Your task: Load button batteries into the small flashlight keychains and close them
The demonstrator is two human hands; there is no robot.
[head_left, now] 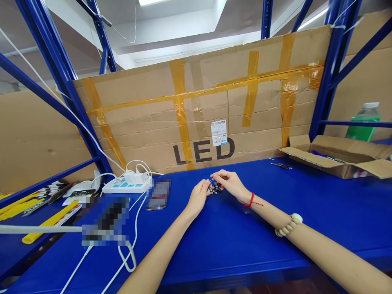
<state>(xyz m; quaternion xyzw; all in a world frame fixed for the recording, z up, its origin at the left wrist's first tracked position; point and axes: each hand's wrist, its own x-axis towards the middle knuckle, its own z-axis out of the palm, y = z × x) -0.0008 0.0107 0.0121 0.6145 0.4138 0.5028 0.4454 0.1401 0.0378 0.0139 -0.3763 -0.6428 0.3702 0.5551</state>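
Both my hands meet at the middle of the blue table (232, 241). My left hand (199, 197) has its fingers curled around a small cluster of dark and silvery parts (215, 188). My right hand (230, 183) pinches the same cluster from above and to the right. The parts are too small to name. A red string and a bead bracelet (289, 225) sit on my right wrist and forearm.
A taped cardboard sheet marked LED (202, 118) stands behind the table. A white power strip (127, 184) with cables lies at the left. An open cardboard box (337, 157) and a green bottle (364, 122) sit at the right. Yellow tools (49, 222) lie far left.
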